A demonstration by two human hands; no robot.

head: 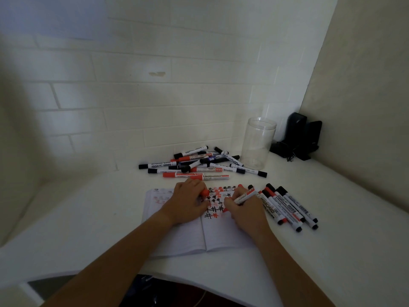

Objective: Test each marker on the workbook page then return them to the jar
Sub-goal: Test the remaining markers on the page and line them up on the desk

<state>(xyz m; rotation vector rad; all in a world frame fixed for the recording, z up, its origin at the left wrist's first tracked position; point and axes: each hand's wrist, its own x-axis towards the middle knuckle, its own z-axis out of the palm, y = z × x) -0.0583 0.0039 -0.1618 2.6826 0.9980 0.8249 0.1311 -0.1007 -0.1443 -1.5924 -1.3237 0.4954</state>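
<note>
Right now a red marker (244, 197) is held in the right hand (245, 209), its long axis slanting from the tip on the workbook page (223, 231) up and away to the right; the fingers are curled round the barrel as for writing. The left hand (188, 202) pinches what looks like its red cap (204, 192) just to the left, resting on the page among rows of red and black test marks. Likely the stroke is in hand. A heap of markers (199, 165) lies beyond the hands on the white surface (332, 251), and a tidier row (287, 207) lies just right of the right hand. The empty clear jar (257, 142) stands far right, nearer the right hand, so capping would come first.
</note>
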